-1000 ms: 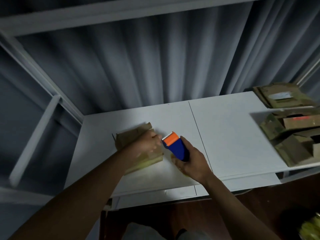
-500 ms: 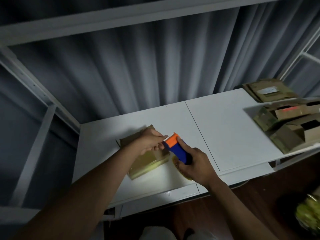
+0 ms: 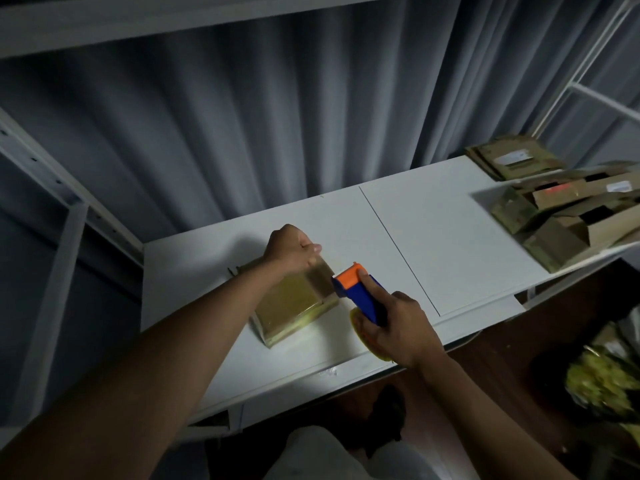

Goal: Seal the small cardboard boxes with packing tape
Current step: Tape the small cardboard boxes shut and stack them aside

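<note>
The left hand (image 3: 290, 249) has lifted off the box (image 3: 294, 301), pinching tape at twelve o'clock; the right hand (image 3: 394, 327) is gripping the dispenser (image 3: 358, 289) at three o'clock, stretching tape for sealing.

A small flat cardboard box (image 3: 294, 303) lies just left of the frame's centre, its glossy top catching the light, one corner pointing toward the lower edge. Right beside it, at its right edge, sits the blue tape dispenser (image 3: 362, 294) with its orange head angled toward the box. More cardboard boxes (image 3: 554, 216) are piled open and jumbled at the right edge of the frame.
</note>
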